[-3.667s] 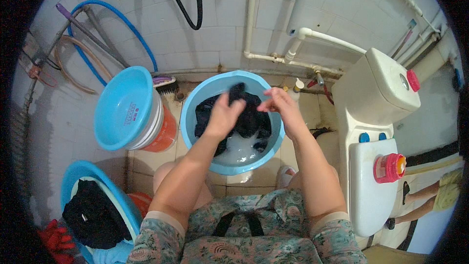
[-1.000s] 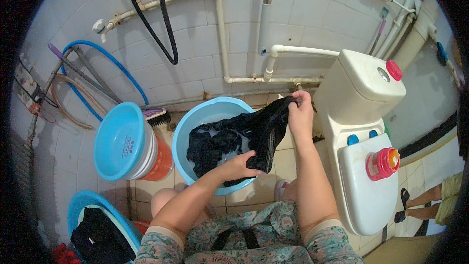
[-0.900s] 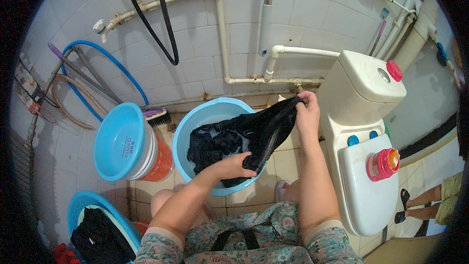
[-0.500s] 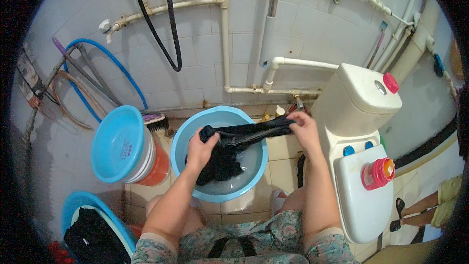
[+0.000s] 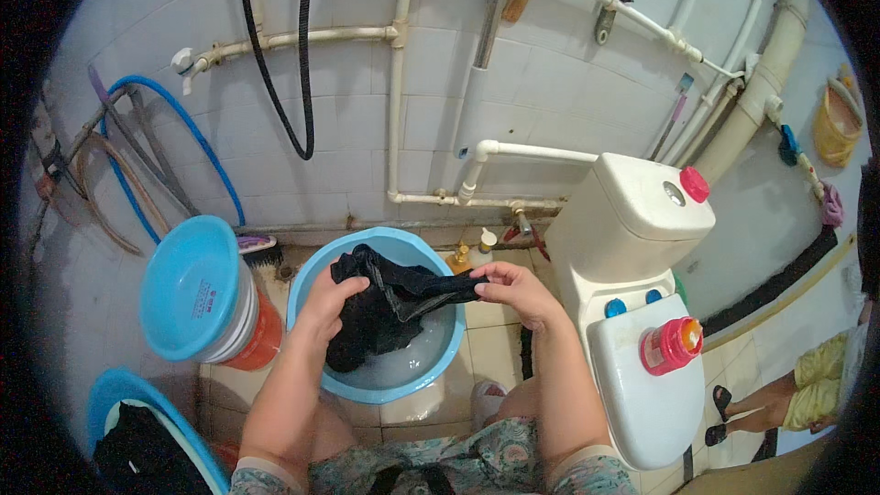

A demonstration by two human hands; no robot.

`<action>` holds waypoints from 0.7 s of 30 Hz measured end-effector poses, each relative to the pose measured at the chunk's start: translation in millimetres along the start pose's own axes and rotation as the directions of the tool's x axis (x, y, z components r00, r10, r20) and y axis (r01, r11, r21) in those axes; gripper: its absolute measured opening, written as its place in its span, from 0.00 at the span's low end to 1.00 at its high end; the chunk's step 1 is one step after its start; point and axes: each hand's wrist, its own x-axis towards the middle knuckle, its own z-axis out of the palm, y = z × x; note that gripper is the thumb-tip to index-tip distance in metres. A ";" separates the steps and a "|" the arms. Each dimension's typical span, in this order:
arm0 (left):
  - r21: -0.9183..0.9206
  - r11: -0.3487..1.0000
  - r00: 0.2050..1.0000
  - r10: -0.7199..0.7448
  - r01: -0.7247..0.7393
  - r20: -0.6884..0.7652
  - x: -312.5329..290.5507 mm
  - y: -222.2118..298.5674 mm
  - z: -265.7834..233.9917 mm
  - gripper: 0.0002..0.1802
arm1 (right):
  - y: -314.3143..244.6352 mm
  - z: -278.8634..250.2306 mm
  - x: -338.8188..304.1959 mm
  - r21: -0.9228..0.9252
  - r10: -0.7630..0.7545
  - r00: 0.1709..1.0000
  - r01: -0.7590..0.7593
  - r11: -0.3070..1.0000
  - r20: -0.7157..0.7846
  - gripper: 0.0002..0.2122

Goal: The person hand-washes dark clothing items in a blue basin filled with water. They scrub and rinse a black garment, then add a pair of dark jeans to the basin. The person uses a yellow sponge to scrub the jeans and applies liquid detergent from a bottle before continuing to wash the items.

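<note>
A black garment (image 5: 394, 291) is stretched between my two hands above a light blue basin (image 5: 374, 393). My left hand (image 5: 328, 301) grips its bunched left part over the basin. Beyond the basin's right rim, my right hand (image 5: 515, 291) pinches the narrow end of the cloth. The rest of the garment hangs down into cloudy, soapy water (image 5: 426, 351). Its exact kind cannot be made out.
A white toilet (image 5: 642, 376) stands at the right, with a red jar (image 5: 669, 346) on its lid. At left, a blue basin (image 5: 188, 284) tops stacked buckets; nearer, another blue tub (image 5: 103, 391) holds dark clothes (image 5: 147, 454). Bottles (image 5: 481, 246) stand behind the basin. Another person's legs (image 5: 761, 399) show far right.
My hands have come closer together, so the garment is less taut and sags in the middle. The whole view has shifted, with more wall showing above.
</note>
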 end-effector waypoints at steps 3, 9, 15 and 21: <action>0.023 1.000 0.998 0.005 -0.007 0.059 -3.3 3.3 8.8 0.25 | 0.2 -0.4 0.0 0.027 -0.032 0.999 0.033 0.999 -0.025 0.09; 0.159 0.983 0.989 -0.111 0.094 0.099 -1.5 -12.3 11.0 0.45 | 30.6 -10.9 17.9 -0.302 -0.128 0.954 0.042 0.952 -0.270 0.07; 0.261 0.965 0.999 -0.026 0.021 0.019 2.0 -19.0 7.6 0.45 | 35.7 -12.1 13.9 -0.817 -0.399 0.866 -0.019 0.577 -0.302 0.10; 0.390 0.920 0.997 -0.050 0.025 0.054 1.2 -16.8 5.5 0.45 | 23.2 -3.0 7.1 -0.793 -0.168 0.927 -0.180 0.583 -0.334 0.11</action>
